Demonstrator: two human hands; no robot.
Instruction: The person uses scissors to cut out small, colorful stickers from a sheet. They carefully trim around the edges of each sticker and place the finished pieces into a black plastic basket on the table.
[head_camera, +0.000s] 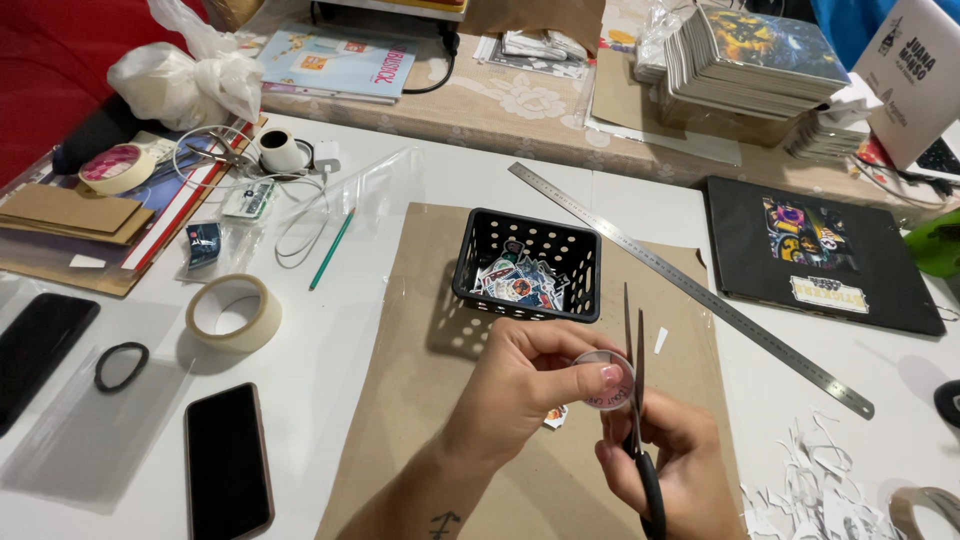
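- Round sticker (604, 381), pale with a pink rim, is pinched at its left edge between thumb and fingers of the left hand (530, 385), above the brown cardboard sheet (420, 340)
- Scissors (636, 400) with black handles are in the right hand (665, 460); that hand is curled closed through the handles, and the blades point up, slightly parted, right at the sticker's right edge
- Black plastic basket (527, 265) sits on the cardboard just beyond the hands, with a heap of small colourful stickers inside
- Long metal ruler (690, 285) lies slanted across the table to the right of the basket
- White paper trimmings (815, 480) are piled on the table near the right hand
- Roll of tape (234, 312), a green pencil (331, 249) and a dark phone (228, 462) lie on the white table to the left, well apart from the hands
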